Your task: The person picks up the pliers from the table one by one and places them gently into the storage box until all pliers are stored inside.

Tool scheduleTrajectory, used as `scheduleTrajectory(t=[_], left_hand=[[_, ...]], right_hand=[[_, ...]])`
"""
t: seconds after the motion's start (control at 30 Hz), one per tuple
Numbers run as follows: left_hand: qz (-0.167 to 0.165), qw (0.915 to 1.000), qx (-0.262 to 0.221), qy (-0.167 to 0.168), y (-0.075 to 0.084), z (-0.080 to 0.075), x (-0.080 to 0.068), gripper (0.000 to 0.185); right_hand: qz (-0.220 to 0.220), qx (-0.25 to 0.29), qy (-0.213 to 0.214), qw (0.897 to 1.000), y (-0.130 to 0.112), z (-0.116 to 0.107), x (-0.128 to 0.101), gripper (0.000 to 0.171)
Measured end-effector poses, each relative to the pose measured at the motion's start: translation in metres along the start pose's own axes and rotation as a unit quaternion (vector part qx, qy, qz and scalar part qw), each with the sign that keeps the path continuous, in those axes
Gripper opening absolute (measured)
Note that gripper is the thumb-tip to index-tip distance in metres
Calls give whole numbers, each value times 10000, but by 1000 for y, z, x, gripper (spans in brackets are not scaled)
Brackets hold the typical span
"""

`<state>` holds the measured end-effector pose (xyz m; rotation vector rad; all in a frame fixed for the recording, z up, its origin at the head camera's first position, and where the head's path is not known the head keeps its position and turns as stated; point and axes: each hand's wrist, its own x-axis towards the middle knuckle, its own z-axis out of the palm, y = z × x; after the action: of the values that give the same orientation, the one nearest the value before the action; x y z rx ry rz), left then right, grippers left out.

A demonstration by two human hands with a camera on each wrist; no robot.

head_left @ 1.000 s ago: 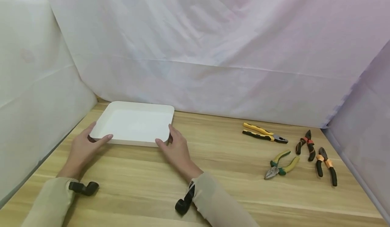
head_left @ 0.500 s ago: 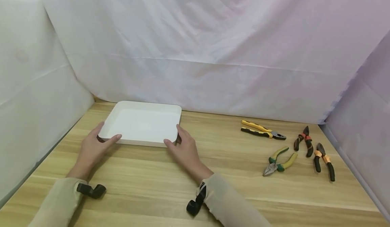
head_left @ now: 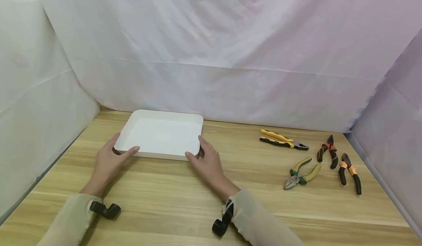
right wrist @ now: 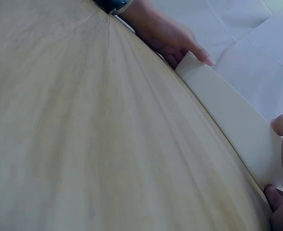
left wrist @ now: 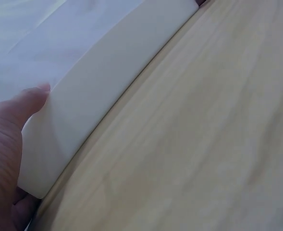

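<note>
A shallow white tray (head_left: 161,134) with rounded corners lies on the wooden table, towards its back left. My left hand (head_left: 106,165) grips the tray's near left corner, thumb on the front rim and fingers round the side. At the near right corner my right hand (head_left: 210,167) holds on in the same way. The left wrist view has the tray's front wall (left wrist: 91,98) low against the wood, with the left thumb (left wrist: 28,103) on its rim. Both hands appear at the tray wall (right wrist: 227,113) in the right wrist view. The fingers beneath are partly hidden.
To the right lie yellow-and-black pliers (head_left: 299,145), green-and-yellow pliers (head_left: 310,176), red-and-black pliers (head_left: 334,158) and orange-and-black pliers (head_left: 356,182). Pale cloth (head_left: 211,88) hangs behind the wooden table (head_left: 165,202) and along both sides.
Both hands have moved the tray to the right along the table, keeping their grip on its corners. The pliers have shifted only slightly in view, as the head camera moved a little.
</note>
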<state>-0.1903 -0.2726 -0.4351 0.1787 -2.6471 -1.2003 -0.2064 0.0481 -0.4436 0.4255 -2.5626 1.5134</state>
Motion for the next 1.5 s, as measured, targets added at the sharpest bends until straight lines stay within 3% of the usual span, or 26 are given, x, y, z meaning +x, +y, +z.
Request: scheduleTrajectory(t=[0.4,0.6,0.8,1.07,1.37,1.5], left_hand=[[180,9998,-83,-4,12,17,-2,103],[379,9992,1,-160,16,24,-1,107],[317,9991,-51,-267,24,33,-1,109],[383,9982,-408,-194,35,51,2,107],[574,9979,-150,-245,47,68,2,110],[621,9971,-308,-322,52,77,0,109]], right_hand=[[92,111,87,9999,11,-22,-8,78],[80,148,91,9998,18,-34,-11,77],[160,101,62,9998,22,-46,-15,76],[69,53,165,9998,29,-63,-19,75],[200,-5,207,9996,36,-81,-22,74],[301,-81,245,9992,42,-92,-23,73]])
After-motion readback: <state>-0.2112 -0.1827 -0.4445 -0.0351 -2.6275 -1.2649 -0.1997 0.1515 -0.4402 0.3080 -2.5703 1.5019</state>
